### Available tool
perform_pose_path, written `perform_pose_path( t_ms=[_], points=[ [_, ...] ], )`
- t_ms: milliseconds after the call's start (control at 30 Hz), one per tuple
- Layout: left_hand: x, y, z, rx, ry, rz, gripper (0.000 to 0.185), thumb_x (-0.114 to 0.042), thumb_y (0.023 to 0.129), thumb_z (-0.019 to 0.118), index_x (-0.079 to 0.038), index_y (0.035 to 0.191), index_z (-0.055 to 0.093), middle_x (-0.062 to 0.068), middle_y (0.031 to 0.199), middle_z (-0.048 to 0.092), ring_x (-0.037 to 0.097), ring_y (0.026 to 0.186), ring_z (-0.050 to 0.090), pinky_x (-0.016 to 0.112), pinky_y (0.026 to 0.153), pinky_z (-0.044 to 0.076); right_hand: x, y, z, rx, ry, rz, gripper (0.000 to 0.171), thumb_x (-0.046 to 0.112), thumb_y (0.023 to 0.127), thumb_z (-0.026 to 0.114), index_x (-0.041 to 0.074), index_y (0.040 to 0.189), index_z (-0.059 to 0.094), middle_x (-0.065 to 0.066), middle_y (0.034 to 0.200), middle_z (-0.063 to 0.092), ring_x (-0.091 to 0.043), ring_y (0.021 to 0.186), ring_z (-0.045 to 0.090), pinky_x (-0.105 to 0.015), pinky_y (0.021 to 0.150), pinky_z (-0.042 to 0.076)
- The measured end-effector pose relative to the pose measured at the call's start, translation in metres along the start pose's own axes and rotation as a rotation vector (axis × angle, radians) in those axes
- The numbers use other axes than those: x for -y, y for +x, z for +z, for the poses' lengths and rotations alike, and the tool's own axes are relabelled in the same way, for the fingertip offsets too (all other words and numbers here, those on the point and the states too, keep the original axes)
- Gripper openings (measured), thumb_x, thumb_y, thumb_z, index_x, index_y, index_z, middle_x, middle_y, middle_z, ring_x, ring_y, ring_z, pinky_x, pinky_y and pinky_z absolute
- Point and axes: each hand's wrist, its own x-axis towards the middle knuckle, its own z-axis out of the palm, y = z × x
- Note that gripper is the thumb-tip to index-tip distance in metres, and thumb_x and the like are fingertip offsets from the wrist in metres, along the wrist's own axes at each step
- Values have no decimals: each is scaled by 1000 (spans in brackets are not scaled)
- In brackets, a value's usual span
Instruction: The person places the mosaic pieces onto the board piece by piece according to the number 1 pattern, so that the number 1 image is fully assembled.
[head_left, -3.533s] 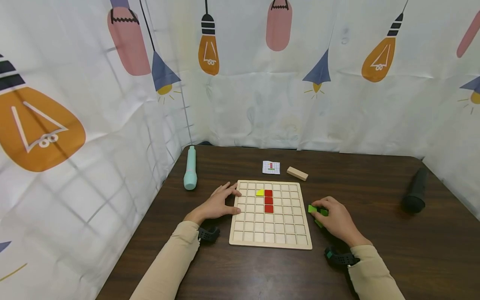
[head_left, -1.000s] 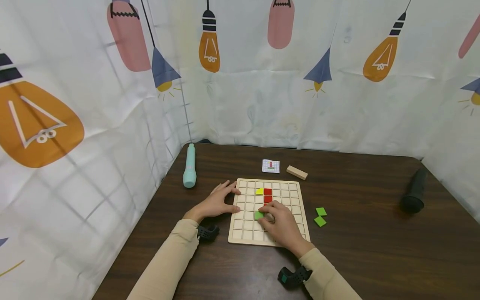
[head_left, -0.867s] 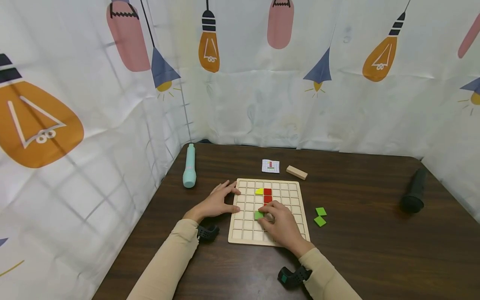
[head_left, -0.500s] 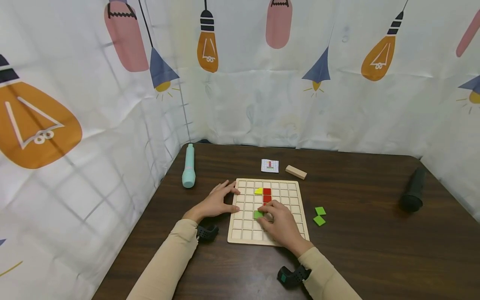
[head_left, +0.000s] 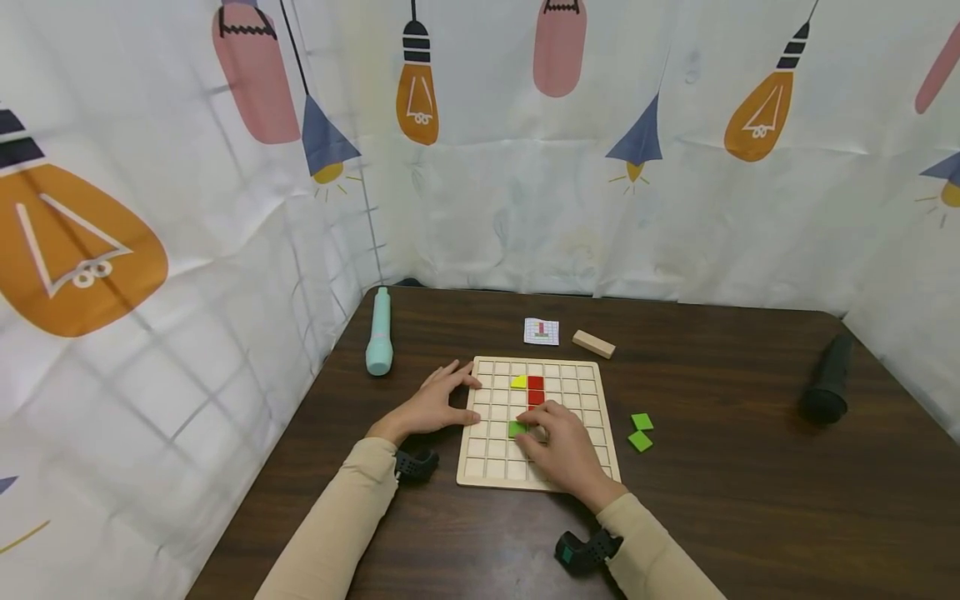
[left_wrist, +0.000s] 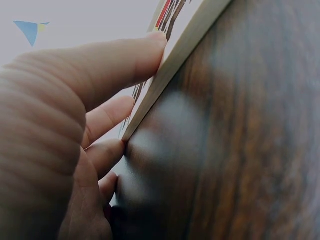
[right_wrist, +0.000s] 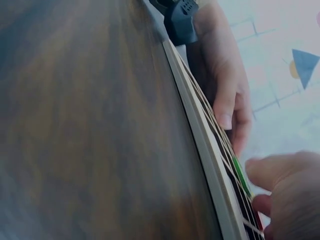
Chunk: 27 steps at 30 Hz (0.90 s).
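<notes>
Since a few seconds ago, right hand (head_left: pixel 564 442) came onto the board (head_left: pixel 592 398), fingers pinching a green tile (head_left: pixel 516 428) by its edges. It looks light, stiff, slippery. Left hand (head_left: pixel 431 407) lies flat, steadying.

I sit in a makeshift recording booth, not a lived-in room: white curtains (head_left: pixel 525 208) printed with lightbulbs hang close behind and beside my dark wooden table (head_left: pixel 712 500), boxing it in on three sides.
</notes>
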Motion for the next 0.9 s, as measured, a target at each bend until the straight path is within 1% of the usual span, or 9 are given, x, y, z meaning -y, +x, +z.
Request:
perform_pose_path(
  t_ms=[133, 267, 400, 500, 633, 733, 833, 900],
  points=[
    [-2, 0, 0, 3, -2, 0, 46, -37, 85, 76, -24, 126, 60, 2, 162, 20, 31, 150, 1, 66, 114, 6, -2, -2, -5, 21, 82, 43, 20, 22, 86, 76, 15, 105, 75, 9, 98, 65, -8, 82, 56, -27, 70, 48],
    [-3, -1, 0, 4, -6, -4, 46, -36, 85, 76, -24, 127, 60, 2, 162, 20, 32, 150, 1, 66, 113, 7, -6, -4, -11, 3, 119, 53, 19, 18, 87, 75, 14, 106, 75, 9, 97, 66, -9, 82, 56, -28, 72, 49],
    [-3, -1, -1, 3, -5, -5, 46, -35, 85, 76, -23, 127, 60, 3, 162, 19, 32, 150, 1, 66, 114, 6, -11, -3, -16, -35, 95, 17, 16, 15, 87, 75, 15, 104, 75, 9, 94, 67, -9, 86, 58, -29, 72, 50],
    [-3, 0, -1, 6, -3, -1, 46, -35, 85, 76, -23, 127, 60, 4, 162, 20, 32, 150, 1, 65, 114, 6, -15, -3, -22, -54, 78, 2, 16, 14, 87, 75, 14, 103, 74, 7, 94, 68, -10, 89, 60, -32, 74, 53],
    [-3, -1, -1, 5, -7, 12, 46, -35, 85, 76, -22, 126, 60, 6, 162, 20, 33, 150, 2, 65, 114, 5, -23, -3, -31, -55, 57, 42, 18, 14, 87, 74, 14, 105, 74, 5, 95, 68, -12, 93, 63, -37, 79, 55],
    [-4, -2, -1, -1, -10, 27, 45, -34, 85, 76, -20, 126, 61, 7, 162, 21, 34, 150, 3, 66, 114, 5, -31, -3, -39, -47, 38, 88, 21, 16, 89, 73, 13, 109, 74, 4, 97, 69, -15, 96, 63, -40, 82, 54],
    [-4, -1, -1, -4, -8, 31, 45, -34, 85, 77, -20, 125, 61, 7, 162, 21, 33, 150, 3, 65, 114, 5, -39, -6, -47, -41, 16, 122, 23, 17, 89, 73, 12, 111, 73, 3, 98, 69, -17, 95, 62, -40, 81, 53],
    [-4, -1, -1, -6, -8, 29, 45, -34, 85, 77, -20, 125, 61, 7, 162, 21, 34, 150, 3, 66, 114, 5, -45, -7, -54, -33, 6, 136, 24, 17, 89, 73, 12, 112, 73, 3, 98, 68, -17, 91, 61, -40, 78, 52]
  ],
)
